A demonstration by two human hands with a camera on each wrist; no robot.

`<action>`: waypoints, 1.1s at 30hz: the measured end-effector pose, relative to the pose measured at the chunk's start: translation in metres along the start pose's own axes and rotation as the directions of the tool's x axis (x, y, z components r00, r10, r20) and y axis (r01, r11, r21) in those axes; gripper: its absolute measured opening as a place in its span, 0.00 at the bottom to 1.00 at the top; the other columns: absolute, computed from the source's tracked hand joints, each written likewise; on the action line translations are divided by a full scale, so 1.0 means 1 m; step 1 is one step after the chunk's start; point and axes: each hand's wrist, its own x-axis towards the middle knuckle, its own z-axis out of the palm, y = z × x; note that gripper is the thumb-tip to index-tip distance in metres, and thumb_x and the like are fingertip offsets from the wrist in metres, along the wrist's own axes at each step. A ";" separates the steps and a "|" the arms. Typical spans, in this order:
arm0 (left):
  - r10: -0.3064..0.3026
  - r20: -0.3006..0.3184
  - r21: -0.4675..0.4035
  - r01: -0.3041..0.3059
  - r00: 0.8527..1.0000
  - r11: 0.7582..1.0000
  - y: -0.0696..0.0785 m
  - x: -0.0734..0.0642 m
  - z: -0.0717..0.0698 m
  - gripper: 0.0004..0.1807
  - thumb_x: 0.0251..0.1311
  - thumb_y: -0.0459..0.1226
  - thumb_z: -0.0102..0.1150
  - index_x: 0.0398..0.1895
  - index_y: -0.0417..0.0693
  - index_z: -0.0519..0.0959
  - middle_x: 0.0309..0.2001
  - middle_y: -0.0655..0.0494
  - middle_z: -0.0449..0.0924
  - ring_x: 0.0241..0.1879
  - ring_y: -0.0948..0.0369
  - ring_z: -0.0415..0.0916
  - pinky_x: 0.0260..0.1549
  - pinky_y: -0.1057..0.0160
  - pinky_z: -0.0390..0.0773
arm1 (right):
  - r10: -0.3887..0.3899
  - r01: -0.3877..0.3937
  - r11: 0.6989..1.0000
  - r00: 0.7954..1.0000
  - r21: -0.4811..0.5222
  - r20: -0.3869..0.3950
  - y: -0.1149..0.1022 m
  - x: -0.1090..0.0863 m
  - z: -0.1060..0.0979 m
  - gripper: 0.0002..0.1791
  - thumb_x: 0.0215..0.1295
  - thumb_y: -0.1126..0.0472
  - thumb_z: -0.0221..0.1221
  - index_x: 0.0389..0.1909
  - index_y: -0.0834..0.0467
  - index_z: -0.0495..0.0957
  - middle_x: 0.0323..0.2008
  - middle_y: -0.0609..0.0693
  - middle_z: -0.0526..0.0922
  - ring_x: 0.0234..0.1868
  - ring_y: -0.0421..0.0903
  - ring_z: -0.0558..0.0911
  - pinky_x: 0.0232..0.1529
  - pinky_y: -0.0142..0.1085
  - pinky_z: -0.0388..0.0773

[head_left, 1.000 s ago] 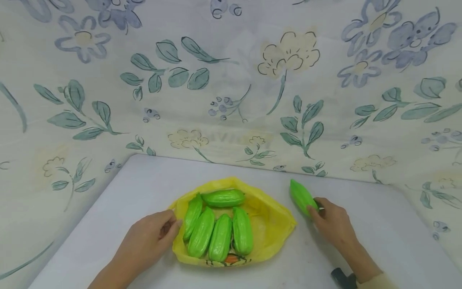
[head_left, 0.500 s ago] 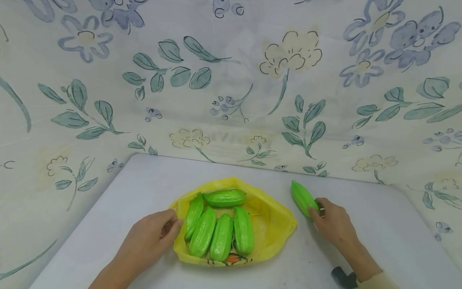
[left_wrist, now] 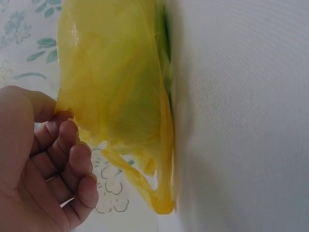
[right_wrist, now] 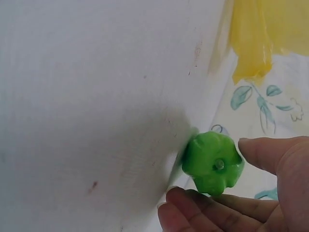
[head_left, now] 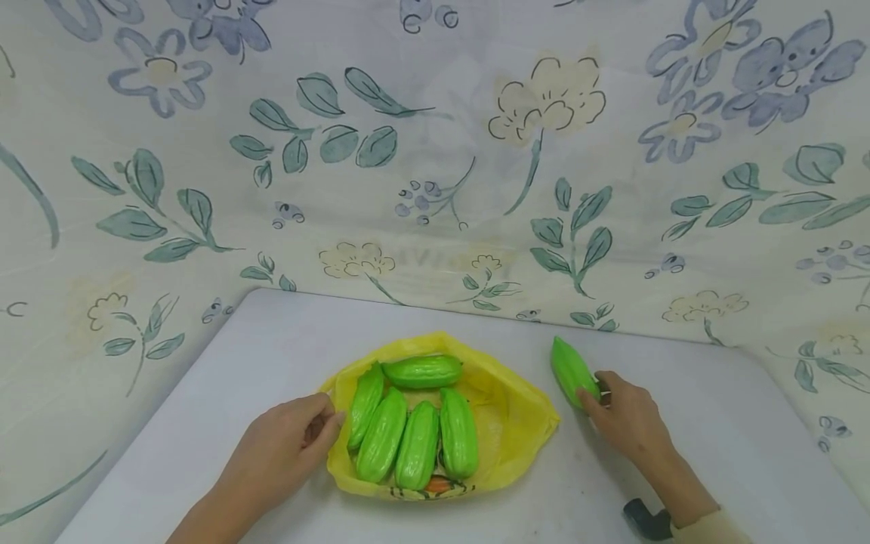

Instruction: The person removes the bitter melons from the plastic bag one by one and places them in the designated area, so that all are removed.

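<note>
A yellow plastic bag [head_left: 519,431] lies open on the table with several bright green, ridged gourds [head_left: 417,446] inside. My left hand [head_left: 282,446] pinches the bag's left rim between thumb and forefinger, its other fingers loosely curled in the left wrist view. To the right of the bag, one more green gourd [head_left: 569,370] lies at a slant on the table. My right hand [head_left: 628,423] holds its near end, thumb on one side and fingers on the other. In the right wrist view the gourd [right_wrist: 207,159] shows its lobed end with a small stem dot.
The white table [head_left: 299,325] ends at the back against a flower-printed cloth [head_left: 435,189]. A black strap piece [head_left: 646,520] shows at the right wrist, by a pale sleeve [head_left: 710,529]. One bag handle [left_wrist: 159,203] hangs loose near the left hand.
The far tip of the gourd in my right hand has swung slightly to the right. My left hand and the bag stay as they were, apart from a slight shift of the camera.
</note>
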 end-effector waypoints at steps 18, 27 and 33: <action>-0.009 0.017 0.007 0.009 1.000 1.000 0.001 0.000 -0.002 0.16 0.70 0.39 0.64 0.26 0.57 0.69 0.20 0.67 0.64 0.22 0.67 0.62 0.23 0.65 0.65 | 0.012 -0.012 1.000 1.000 -0.025 0.004 -0.004 -0.004 -0.001 0.39 0.73 0.45 0.62 0.69 0.73 0.68 0.59 0.70 0.80 0.54 0.64 0.83 0.47 0.53 0.84; 0.014 -0.006 0.000 -0.014 1.000 1.000 0.000 -0.001 0.000 0.16 0.69 0.38 0.65 0.25 0.58 0.70 0.20 0.67 0.64 0.22 0.67 0.62 0.22 0.66 0.65 | -0.004 0.003 0.999 1.000 -0.040 -0.020 -0.011 -0.014 -0.011 0.43 0.73 0.39 0.61 0.71 0.71 0.67 0.62 0.70 0.78 0.58 0.67 0.81 0.49 0.58 0.83; 0.023 -0.016 0.003 -0.023 1.000 1.000 -0.001 0.000 0.002 0.17 0.68 0.37 0.65 0.25 0.59 0.69 0.20 0.68 0.63 0.21 0.67 0.61 0.22 0.66 0.65 | 0.008 -0.008 0.998 1.000 -0.054 -0.004 -0.023 -0.021 -0.018 0.47 0.71 0.32 0.59 0.73 0.67 0.66 0.64 0.68 0.77 0.59 0.68 0.80 0.49 0.59 0.82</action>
